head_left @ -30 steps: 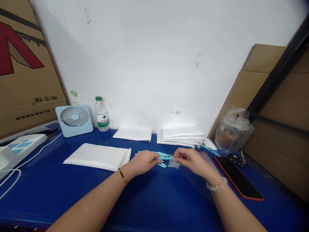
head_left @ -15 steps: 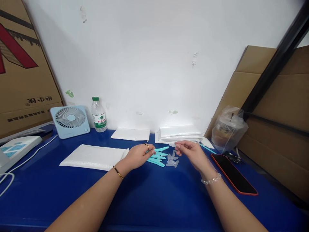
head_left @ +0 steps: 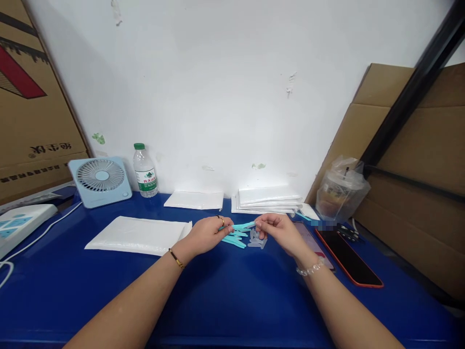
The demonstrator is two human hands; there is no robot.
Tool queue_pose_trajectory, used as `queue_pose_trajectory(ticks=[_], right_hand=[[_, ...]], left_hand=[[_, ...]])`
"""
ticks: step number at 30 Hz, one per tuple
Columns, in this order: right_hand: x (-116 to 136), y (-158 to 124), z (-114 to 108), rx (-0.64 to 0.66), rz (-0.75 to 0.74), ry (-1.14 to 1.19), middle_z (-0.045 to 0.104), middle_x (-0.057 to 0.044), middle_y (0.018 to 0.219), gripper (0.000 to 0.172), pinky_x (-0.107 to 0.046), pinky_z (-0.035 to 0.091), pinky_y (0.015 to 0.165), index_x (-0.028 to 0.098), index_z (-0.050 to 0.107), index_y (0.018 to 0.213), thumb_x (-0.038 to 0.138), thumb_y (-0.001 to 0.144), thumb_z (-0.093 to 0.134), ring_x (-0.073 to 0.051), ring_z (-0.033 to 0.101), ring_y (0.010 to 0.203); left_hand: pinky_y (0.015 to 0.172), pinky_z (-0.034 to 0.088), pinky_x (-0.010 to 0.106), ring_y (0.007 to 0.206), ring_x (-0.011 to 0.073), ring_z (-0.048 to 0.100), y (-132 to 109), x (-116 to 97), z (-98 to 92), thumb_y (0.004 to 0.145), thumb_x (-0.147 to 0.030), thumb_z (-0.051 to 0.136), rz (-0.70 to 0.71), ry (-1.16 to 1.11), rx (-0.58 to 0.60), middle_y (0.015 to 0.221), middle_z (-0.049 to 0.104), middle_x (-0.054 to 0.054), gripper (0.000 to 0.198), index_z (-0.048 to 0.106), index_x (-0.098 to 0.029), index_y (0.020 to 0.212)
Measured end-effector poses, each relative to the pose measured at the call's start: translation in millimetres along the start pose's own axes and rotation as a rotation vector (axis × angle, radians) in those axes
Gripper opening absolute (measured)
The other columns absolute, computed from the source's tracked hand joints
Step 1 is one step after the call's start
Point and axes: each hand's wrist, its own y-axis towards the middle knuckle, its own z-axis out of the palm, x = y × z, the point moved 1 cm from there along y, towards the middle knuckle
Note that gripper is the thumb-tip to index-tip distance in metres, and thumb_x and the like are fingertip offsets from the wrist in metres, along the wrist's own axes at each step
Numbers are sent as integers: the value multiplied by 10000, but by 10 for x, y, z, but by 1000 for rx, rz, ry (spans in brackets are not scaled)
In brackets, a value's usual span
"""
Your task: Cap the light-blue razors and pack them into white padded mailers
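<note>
My left hand (head_left: 208, 233) pinches a thin turquoise plastic stick (head_left: 242, 226) just above the blue table (head_left: 225, 295). My right hand (head_left: 276, 230) is closed in a pinch at the stick's far tip; whatever small thing it holds there is too small to name. Under the hands lie several more turquoise sticks (head_left: 234, 239) and a small heap of clear plastic caps (head_left: 257, 240).
A white padded envelope (head_left: 138, 235) lies left of my hands, more white envelopes (head_left: 269, 198) are stacked by the wall. A small fan (head_left: 100, 180) and water bottle (head_left: 144, 170) stand back left. A phone (head_left: 348, 257) and bagged drink cup (head_left: 339, 191) are at the right.
My left hand lifted one turquoise stick off the pile. My right hand drew away, then came back to the stick's tip. The view shifted slightly.
</note>
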Motion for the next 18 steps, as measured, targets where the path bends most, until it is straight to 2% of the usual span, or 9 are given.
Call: queue_pose_trajectory(ticks=[4, 7, 10, 12, 14, 16, 18], right_hand=[[-12, -13, -20, 127, 14, -134, 609, -22, 656, 332, -250, 471, 539, 138, 657, 867, 453, 767, 623, -120, 561, 566], [-13, -26, -147, 130, -25, -387, 612, -27, 694, 273, -251, 458, 557, 157, 667, 878, 406, 794, 594, -128, 548, 604], [-24, -40, -221, 131, -101, -636, 613, -38, 772, 168, -247, 441, 580, 173, 678, 851, 303, 778, 601, -133, 538, 646], [-52, -43, -200, 202, -138, -717, 610, -42, 840, 145, -244, 440, 607, 183, 680, 865, 225, 743, 614, -130, 544, 669], [-92, -36, -152, 250, -163, -773, 601, -37, 846, 149, -237, 433, 619, 184, 674, 850, 162, 728, 593, -126, 547, 677], [-132, -22, -113, 244, -169, -826, 594, -31, 805, 129, -230, 419, 603, 173, 660, 796, 130, 728, 559, -121, 539, 658], [-157, -10, -99, 227, -162, -852, 600, -32, 787, 114, -233, 413, 597, 167, 650, 755, 137, 744, 540, -121, 534, 643]], left_hand=[[668, 354, 232, 745, 135, 517, 4, -22, 98, 922, -377, 355, 70, -14, 30, 787, 563, -6, 308, 569, -199, 791], [619, 338, 234, 730, 141, 508, -13, -55, 184, 875, -371, 462, 98, 18, 143, 729, 547, -7, 235, 591, -200, 779], [573, 326, 238, 697, 146, 511, -28, -47, 249, 811, -372, 560, 79, 42, 243, 719, 558, -7, 172, 627, -219, 851], [590, 348, 241, 729, 156, 528, -21, 2, 261, 787, -387, 589, 53, 52, 222, 795, 581, 3, 207, 628, -230, 917], [662, 384, 255, 825, 178, 542, -2, 78, 245, 793, -369, 586, 29, 90, 136, 902, 596, 22, 227, 617, -235, 974], [753, 397, 285, 921, 203, 534, 22, 160, 222, 808, -316, 567, 11, 166, 61, 984, 599, 41, 202, 617, -230, 984], [801, 395, 308, 956, 219, 529, 42, 230, 209, 807, -285, 561, -7, 224, 44, 1009, 608, 53, 183, 630, -224, 966]])
